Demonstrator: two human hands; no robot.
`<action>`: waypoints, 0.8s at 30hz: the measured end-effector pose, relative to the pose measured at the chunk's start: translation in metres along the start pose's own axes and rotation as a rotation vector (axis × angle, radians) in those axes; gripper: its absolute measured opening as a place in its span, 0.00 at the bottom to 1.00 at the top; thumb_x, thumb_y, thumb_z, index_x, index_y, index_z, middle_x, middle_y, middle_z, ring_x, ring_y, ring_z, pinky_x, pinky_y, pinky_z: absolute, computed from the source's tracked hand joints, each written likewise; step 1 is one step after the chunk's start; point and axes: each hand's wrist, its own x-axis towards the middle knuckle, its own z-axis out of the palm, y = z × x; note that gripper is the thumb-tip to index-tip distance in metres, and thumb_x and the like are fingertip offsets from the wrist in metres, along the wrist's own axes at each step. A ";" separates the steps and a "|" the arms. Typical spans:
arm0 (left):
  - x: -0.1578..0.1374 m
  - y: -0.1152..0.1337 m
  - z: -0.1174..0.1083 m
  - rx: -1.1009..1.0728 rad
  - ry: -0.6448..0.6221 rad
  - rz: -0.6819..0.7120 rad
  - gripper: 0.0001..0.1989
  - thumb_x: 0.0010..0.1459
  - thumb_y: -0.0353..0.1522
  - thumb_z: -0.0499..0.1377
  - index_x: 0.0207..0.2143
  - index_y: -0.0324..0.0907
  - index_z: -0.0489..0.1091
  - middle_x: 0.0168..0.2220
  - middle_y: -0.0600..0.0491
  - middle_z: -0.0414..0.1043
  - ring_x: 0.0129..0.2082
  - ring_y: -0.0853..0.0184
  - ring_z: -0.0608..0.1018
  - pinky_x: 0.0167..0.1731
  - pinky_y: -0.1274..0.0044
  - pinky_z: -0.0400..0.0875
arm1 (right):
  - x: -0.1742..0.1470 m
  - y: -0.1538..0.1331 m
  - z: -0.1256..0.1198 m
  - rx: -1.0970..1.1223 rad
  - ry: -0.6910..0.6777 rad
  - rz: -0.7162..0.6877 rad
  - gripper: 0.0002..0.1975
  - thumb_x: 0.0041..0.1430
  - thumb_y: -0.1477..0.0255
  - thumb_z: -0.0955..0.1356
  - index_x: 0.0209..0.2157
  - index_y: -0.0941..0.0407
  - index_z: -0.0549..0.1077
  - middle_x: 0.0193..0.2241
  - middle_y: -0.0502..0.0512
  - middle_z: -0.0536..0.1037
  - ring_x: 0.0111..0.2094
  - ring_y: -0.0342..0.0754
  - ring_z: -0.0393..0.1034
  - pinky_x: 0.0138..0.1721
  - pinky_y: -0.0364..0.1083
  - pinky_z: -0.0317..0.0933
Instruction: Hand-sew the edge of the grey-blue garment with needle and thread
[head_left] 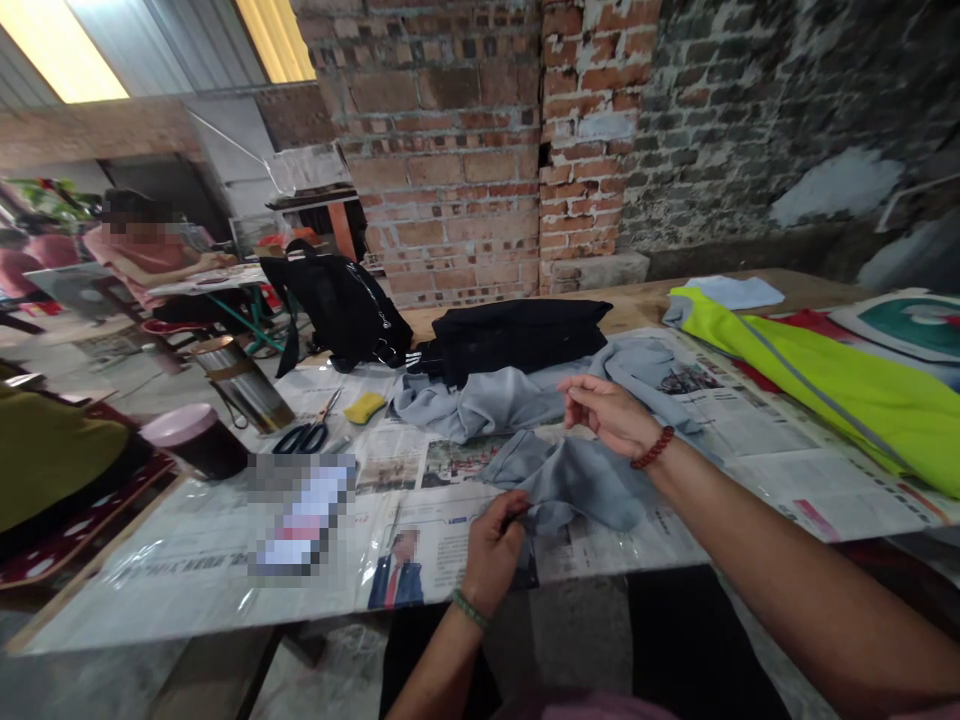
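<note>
A piece of thin grey cloth [589, 480] lies crumpled on the newspaper-covered table in front of me. My left hand [496, 548], with a green bracelet at the wrist, is closed on its near left edge. Raised above the cloth's far side is my right hand [611, 412], wearing a red bead bracelet. Its thumb and fingertips are pinched together; whatever is between them is too small to make out. Behind it, more light grey fabric [499, 400] is bunched up, against a folded black garment [521, 335].
To the left are scissors [307, 425], a yellow sponge [365, 407], a blurred-out phone-like object [304, 525], a lidded cup [199, 445] and a steel flask [244, 385]. A black backpack [337, 305] stands behind. At right lie a neon-yellow garment [817, 385] and an iron [907, 322]. Another person sits far left.
</note>
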 end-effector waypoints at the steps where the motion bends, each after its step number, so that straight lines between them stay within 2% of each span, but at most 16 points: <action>1: 0.000 0.000 0.000 0.004 -0.002 0.005 0.18 0.44 0.24 0.50 0.38 0.39 0.70 0.34 0.53 0.73 0.35 0.67 0.74 0.39 0.75 0.67 | 0.000 -0.002 0.000 -0.003 0.006 -0.010 0.09 0.47 0.71 0.65 0.33 0.58 0.67 0.21 0.46 0.66 0.20 0.38 0.63 0.24 0.41 0.58; 5: -0.002 0.003 0.002 0.072 -0.040 0.066 0.17 0.47 0.26 0.52 0.41 0.40 0.68 0.36 0.51 0.72 0.37 0.66 0.74 0.39 0.74 0.68 | -0.008 0.009 0.004 -0.010 0.026 -0.010 0.11 0.45 0.70 0.66 0.33 0.58 0.66 0.21 0.45 0.66 0.19 0.38 0.62 0.24 0.41 0.57; 9: -0.006 0.002 0.011 0.368 -0.077 0.235 0.25 0.45 0.30 0.60 0.48 0.41 0.64 0.41 0.48 0.69 0.41 0.62 0.71 0.42 0.69 0.66 | -0.028 0.057 0.006 -0.010 0.085 0.035 0.12 0.45 0.67 0.66 0.32 0.59 0.66 0.20 0.45 0.65 0.18 0.38 0.61 0.21 0.40 0.54; 12: -0.009 -0.002 0.017 0.583 -0.102 0.374 0.25 0.47 0.27 0.58 0.50 0.40 0.62 0.46 0.46 0.66 0.46 0.59 0.68 0.45 0.67 0.64 | -0.041 0.093 -0.006 -0.040 0.162 0.017 0.12 0.46 0.66 0.65 0.32 0.59 0.66 0.20 0.45 0.64 0.18 0.38 0.60 0.21 0.40 0.53; 14: -0.009 -0.003 0.016 0.698 -0.116 0.441 0.24 0.48 0.22 0.54 0.50 0.41 0.62 0.46 0.46 0.66 0.46 0.60 0.68 0.43 0.68 0.64 | -0.045 0.107 -0.020 -0.077 0.212 -0.014 0.12 0.47 0.66 0.65 0.32 0.59 0.66 0.21 0.46 0.64 0.19 0.38 0.60 0.22 0.40 0.53; 16: -0.007 0.001 0.012 0.812 -0.116 0.470 0.21 0.48 0.20 0.52 0.46 0.40 0.65 0.43 0.47 0.68 0.42 0.61 0.70 0.40 0.69 0.65 | -0.046 0.111 -0.035 -0.109 0.242 -0.035 0.12 0.48 0.65 0.65 0.33 0.59 0.66 0.21 0.46 0.64 0.20 0.38 0.60 0.22 0.40 0.53; 18: -0.002 0.010 0.005 0.928 -0.108 0.467 0.14 0.49 0.20 0.51 0.36 0.40 0.69 0.35 0.48 0.70 0.36 0.61 0.71 0.37 0.68 0.65 | -0.045 0.110 -0.048 -0.121 0.265 -0.039 0.13 0.48 0.65 0.65 0.33 0.59 0.67 0.22 0.46 0.64 0.20 0.39 0.60 0.22 0.40 0.53; 20: 0.004 0.019 -0.001 0.994 -0.105 0.454 0.11 0.49 0.20 0.51 0.27 0.40 0.69 0.29 0.49 0.70 0.32 0.61 0.71 0.35 0.68 0.64 | -0.044 0.108 -0.056 -0.116 0.290 -0.035 0.13 0.47 0.64 0.65 0.33 0.59 0.67 0.22 0.47 0.65 0.20 0.39 0.60 0.22 0.40 0.54; 22: 0.008 0.023 -0.005 0.928 -0.131 0.468 0.12 0.48 0.18 0.49 0.25 0.40 0.68 0.27 0.49 0.69 0.31 0.63 0.70 0.34 0.70 0.65 | -0.043 0.107 -0.059 -0.123 0.299 -0.031 0.14 0.47 0.64 0.65 0.34 0.59 0.67 0.22 0.47 0.65 0.20 0.39 0.61 0.22 0.40 0.55; 24: 0.007 0.021 -0.007 0.768 -0.192 0.509 0.16 0.46 0.16 0.48 0.28 0.40 0.69 0.30 0.50 0.70 0.34 0.65 0.70 0.35 0.73 0.65 | -0.042 0.108 -0.059 -0.164 0.283 -0.033 0.14 0.48 0.65 0.64 0.34 0.59 0.68 0.22 0.48 0.66 0.20 0.39 0.62 0.23 0.41 0.56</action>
